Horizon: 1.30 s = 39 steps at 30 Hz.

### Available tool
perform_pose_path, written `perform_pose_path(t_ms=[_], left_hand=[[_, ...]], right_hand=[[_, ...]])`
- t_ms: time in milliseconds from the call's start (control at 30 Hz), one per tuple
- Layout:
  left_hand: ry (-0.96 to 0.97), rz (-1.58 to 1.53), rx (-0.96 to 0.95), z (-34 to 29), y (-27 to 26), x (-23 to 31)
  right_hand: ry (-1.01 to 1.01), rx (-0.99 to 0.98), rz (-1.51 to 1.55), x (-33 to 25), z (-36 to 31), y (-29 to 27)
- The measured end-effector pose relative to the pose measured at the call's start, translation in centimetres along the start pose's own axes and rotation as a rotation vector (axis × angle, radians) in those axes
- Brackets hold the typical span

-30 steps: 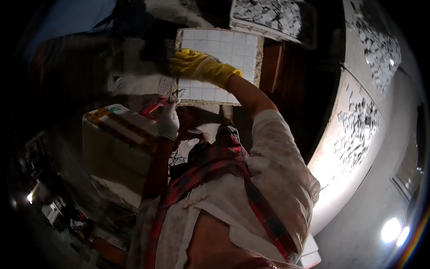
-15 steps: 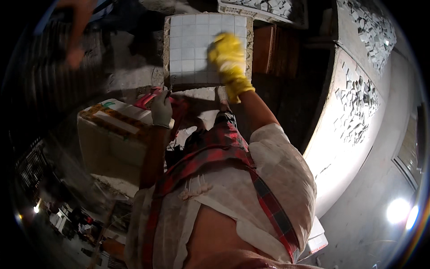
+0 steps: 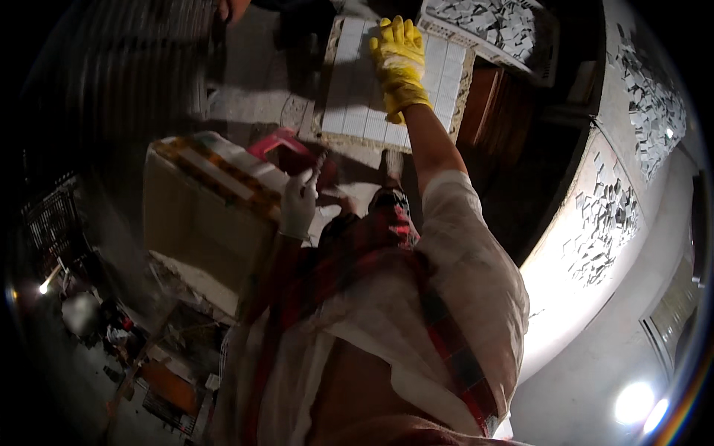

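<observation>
My right hand (image 3: 400, 65), in a yellow rubber glove, rests with its fingers stretched out on the far part of a white gridded panel (image 3: 355, 111). The panel looks like rows of small tiles, with rough, crumbly edges. My left hand (image 3: 299, 204) wears a pale glove and is closed around a slim, dark stick-like tool (image 3: 320, 165), which points up and away. What kind of tool it is does not show. A pink-red plastic stool or frame (image 3: 282, 141) lies just beyond the left hand.
A white foam box (image 3: 201, 215) with brown tape stands at the left. Far right, a white crate (image 3: 476, 37) holds many small tile pieces. More pieces lie on a pale surface (image 3: 550, 267) at the right. Another person's hand (image 3: 234, 9) shows at the top edge.
The view has shifted, so the panel appears farther right and tilted. My right hand has slid toward the panel's far edge, fingers now spread. The other person's arm has drawn away upward.
</observation>
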State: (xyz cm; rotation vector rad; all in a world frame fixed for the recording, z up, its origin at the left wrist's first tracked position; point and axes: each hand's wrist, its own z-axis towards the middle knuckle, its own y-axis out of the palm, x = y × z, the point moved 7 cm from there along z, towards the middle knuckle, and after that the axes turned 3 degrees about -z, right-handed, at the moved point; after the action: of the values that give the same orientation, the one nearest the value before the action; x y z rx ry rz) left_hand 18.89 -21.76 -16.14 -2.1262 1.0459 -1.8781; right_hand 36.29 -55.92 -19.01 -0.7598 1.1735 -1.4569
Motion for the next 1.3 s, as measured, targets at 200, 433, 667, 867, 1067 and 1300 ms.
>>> perform_pose_path(t_ms=[200,433,667,867,1067,1300], left_hand=[[-0.194,-0.163,0.135,-0.4,-0.9,2.2],[-0.258,-0.275,0.140,-2.1,-2.3,2.2],[0.099,-0.040,0.114,-2.9,-2.1,5.7],[0.359,0.428,0.175,-2.4,-3.3,9.1],[0.059,0.694,0.243,-2.3,-8.0,13.5],[-0.207,0.148,0.841,-9.5,-20.8,-1.0]], right_hand=[[-0.330,0.011,0.327,-14.1,-8.7,-3.5],[0.169,-0.124,0.238,0.6,-7.4,-3.9],[-0.166,0.124,0.319,-9.7,-10.4,-1.7],[-0.356,0.045,0.270,-4.5,-14.3,-8.0],[-0.253,-0.184,0.147,7.7,-10.9,-7.6],[-0.155,0.043,0.071,3.9,-3.4,-4.6]])
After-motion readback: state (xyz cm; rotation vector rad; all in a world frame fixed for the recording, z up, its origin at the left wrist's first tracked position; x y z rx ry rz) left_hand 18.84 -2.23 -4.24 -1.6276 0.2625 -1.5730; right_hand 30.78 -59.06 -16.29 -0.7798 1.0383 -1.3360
